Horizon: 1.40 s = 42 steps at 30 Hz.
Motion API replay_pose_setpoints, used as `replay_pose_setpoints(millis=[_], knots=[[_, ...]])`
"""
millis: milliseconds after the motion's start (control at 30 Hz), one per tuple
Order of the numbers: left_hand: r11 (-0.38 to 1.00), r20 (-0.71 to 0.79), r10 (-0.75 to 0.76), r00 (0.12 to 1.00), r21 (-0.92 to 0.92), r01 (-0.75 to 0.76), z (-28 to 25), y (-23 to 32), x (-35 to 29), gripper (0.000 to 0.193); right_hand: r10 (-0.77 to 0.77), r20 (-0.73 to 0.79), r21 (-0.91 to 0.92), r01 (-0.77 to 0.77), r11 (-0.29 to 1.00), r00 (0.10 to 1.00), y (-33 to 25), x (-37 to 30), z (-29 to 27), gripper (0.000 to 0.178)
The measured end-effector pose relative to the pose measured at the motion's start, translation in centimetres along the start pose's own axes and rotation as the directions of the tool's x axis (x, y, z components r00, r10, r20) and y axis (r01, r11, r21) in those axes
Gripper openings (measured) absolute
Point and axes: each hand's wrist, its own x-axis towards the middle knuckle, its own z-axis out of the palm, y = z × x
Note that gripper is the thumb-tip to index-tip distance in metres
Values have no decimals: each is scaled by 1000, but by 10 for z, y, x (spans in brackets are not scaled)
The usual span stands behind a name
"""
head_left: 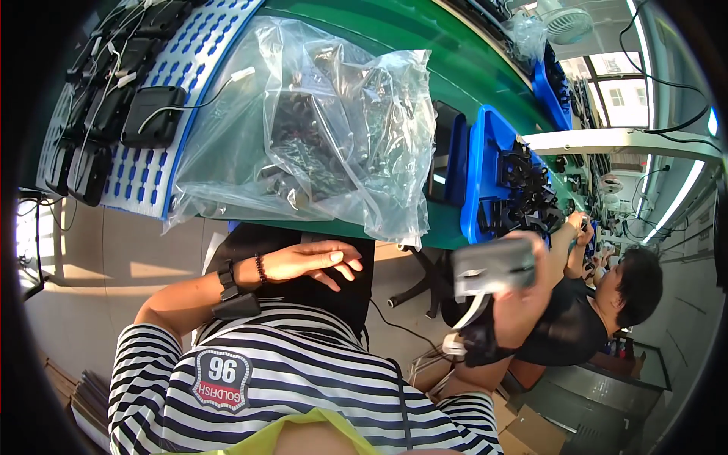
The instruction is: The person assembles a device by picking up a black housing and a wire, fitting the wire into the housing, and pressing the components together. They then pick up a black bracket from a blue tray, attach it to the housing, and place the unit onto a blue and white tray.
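Note:
My right hand (525,307) is raised at the right, its fingers wrapped round a black plastic box (491,265) with a white cable hanging from it. Motion blurs the box and the hand. My left hand (307,262) rests over my lap, fingers loosely apart, with nothing in it. In front of me on the green table (303,226), just beyond the left hand, lies a large clear plastic bag (326,136) with small dark parts inside. Similar black boxes (154,114) with white cables stand in rows on a white and blue mat (203,45) at the left.
Right of the bag is a dark tray (447,152), then a blue bin (472,182) holding black plastic parts (523,186). Close by on the right, a co-worker in black (580,318) works at the same bench. A chair base (421,284) stands under the table.

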Motion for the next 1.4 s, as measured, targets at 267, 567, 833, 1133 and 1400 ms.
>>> replay_pose_setpoints(millis=[267, 567, 833, 1133, 1400], knots=[[954, -88, -170, 981, -263, 142, -45, -13, 4, 39, 111, 131, 108, -126, 986, 985, 54, 278, 12, 33], [942, -55, -110, 992, -324, 86, -56, -24, 3, 38, -251, 102, -493, 268, 828, 963, 158, 401, 83, 36], [915, 2, -109, 994, -390, 101, -64, -26, -3, 38, -586, 507, -470, 772, 427, 632, 24, 329, 178, 26], [930, -6, -119, 993, -350, 109, -55, -18, -7, 39, -550, 739, -114, 877, 467, 389, -39, 160, 306, 62], [943, -42, -141, 989, -311, 121, -56, -12, -13, 40, -580, 718, -59, 863, 502, 385, -17, 155, 309, 73]])
